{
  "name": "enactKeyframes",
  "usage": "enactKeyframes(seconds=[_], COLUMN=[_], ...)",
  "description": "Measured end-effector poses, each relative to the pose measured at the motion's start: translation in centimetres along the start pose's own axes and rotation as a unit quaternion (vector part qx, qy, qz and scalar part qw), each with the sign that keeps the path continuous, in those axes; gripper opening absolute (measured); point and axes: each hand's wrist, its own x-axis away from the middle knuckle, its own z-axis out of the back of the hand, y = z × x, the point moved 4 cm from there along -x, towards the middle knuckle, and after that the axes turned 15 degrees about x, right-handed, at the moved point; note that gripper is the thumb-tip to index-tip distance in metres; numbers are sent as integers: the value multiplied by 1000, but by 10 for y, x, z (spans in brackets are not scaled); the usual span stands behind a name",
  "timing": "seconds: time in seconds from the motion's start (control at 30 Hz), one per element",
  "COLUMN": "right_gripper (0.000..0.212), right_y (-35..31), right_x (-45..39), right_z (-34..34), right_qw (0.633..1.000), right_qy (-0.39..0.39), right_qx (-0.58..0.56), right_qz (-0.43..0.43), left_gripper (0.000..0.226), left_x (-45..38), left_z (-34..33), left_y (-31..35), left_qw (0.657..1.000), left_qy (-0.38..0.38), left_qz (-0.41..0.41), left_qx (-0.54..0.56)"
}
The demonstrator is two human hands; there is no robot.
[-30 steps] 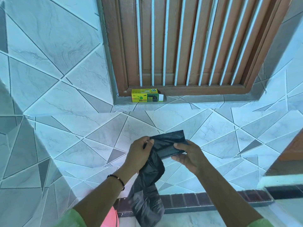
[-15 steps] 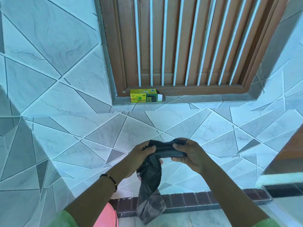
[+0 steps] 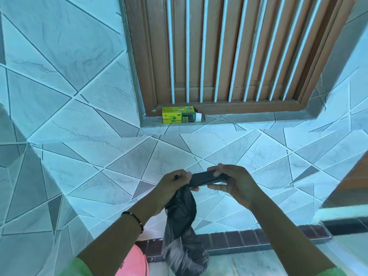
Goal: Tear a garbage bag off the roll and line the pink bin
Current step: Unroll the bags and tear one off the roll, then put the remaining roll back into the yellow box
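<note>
A black garbage bag [image 3: 184, 232] hangs crumpled below my hands, its top edge stretched flat and level between them. My left hand [image 3: 172, 185] pinches the bag's left end, and my right hand [image 3: 232, 183] grips the right end from above. The pink bin [image 3: 135, 261] shows only as a curved rim at the bottom edge, below my left forearm and left of the bag's hanging tail. A yellow-green garbage bag box [image 3: 180, 115] lies on the window ledge, one flap open at its right end.
A brown wooden window with white bars [image 3: 229, 52] fills the wall ahead above a grey ledge [image 3: 239, 124]. Tiled wall surrounds it and juts out at the left. A dark brick-pattern skirting [image 3: 249, 239] runs along the floor.
My hands have dropped lower and flattened the bag's top edge into a narrow level strip. The hanging part of the bag has swung slightly and sits lower.
</note>
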Motion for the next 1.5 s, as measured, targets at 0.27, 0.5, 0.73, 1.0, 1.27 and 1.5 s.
enactKeyframes(seconds=[0.27,0.5,0.73,1.0,1.27,1.5], right_gripper=[30,20,9,8,8,11], right_y=[4,-19,-36,-50,-49,-64], right_x=[-19,-63,-118,-152,-159,-150], right_z=[-1,22,58,89,103,105], right_qw=[999,998,992,980,980,975], right_qy=[50,37,111,169,165,187], right_qx=[-21,-51,-58,-101,-114,-110], right_qz=[4,-2,18,25,11,55], left_gripper=[22,44,71,86,82,72], left_x=[-17,-71,-131,-182,-229,-220], left_z=[17,21,30,71,92,89], left_y=[11,33,62,123,137,124], left_qw=[994,979,891,758,690,736], left_qy=[53,59,102,324,257,273], left_qz=[-77,-106,-95,-54,67,-3], left_qx=[-57,-166,-432,-564,-673,-619])
